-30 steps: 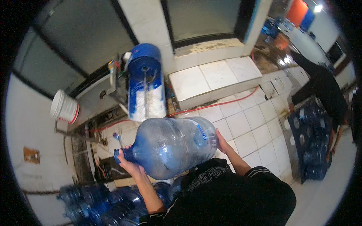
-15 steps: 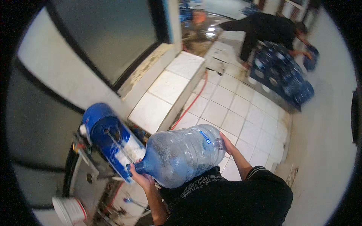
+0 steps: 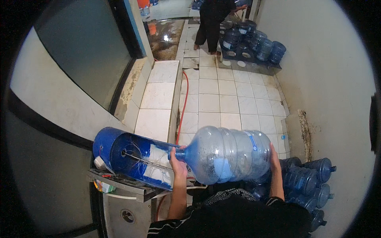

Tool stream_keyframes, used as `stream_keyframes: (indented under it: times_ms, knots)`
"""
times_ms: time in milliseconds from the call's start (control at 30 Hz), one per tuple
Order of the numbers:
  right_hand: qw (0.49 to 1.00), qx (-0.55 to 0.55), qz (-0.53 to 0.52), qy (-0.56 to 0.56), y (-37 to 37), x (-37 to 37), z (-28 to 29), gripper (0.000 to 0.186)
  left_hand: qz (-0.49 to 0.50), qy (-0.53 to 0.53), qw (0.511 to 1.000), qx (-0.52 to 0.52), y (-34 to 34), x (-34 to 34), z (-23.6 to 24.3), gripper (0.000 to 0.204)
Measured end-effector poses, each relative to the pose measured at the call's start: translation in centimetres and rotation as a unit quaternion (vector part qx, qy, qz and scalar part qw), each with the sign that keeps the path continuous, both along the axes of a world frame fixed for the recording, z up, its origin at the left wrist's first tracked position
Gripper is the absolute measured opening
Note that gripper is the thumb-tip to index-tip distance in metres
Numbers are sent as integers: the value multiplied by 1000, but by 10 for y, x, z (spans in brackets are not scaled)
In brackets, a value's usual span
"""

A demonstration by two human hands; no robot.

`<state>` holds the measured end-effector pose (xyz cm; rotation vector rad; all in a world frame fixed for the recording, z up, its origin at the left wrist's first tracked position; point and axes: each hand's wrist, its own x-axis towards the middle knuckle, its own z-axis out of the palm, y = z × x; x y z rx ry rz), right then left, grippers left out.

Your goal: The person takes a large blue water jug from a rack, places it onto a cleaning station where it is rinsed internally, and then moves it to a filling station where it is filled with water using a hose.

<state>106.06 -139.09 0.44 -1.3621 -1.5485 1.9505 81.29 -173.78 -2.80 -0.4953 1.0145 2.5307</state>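
1. The big water bottle [image 3: 230,156] is held on its side, just right of the blue drum [image 3: 106,142], neck toward it.
2. The left hand [image 3: 179,163] grasps the neck; the right hand [image 3: 275,159] braces the base. Some fingers are hidden.
3. A firm hold at both ends should steady it; the speckled shell may be wet and slippery.
4. Turn it slowly, keeping the neck from knocking the thin rod [image 3: 152,162] inside the drum, and the base off the stacked bottles [image 3: 298,178] farther right of the drum.
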Motion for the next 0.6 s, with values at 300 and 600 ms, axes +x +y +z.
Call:
stream_keyframes:
  times_ms: [300,600]
  knots:
    - [995,14,-45,-89,-40,80,-7,62,-106,-94,990,20,6,44,-89,51]
    - [986,-38,-104,-123,-16,159,-72,81,-97,-184,978,-9,49,97,-174,30]
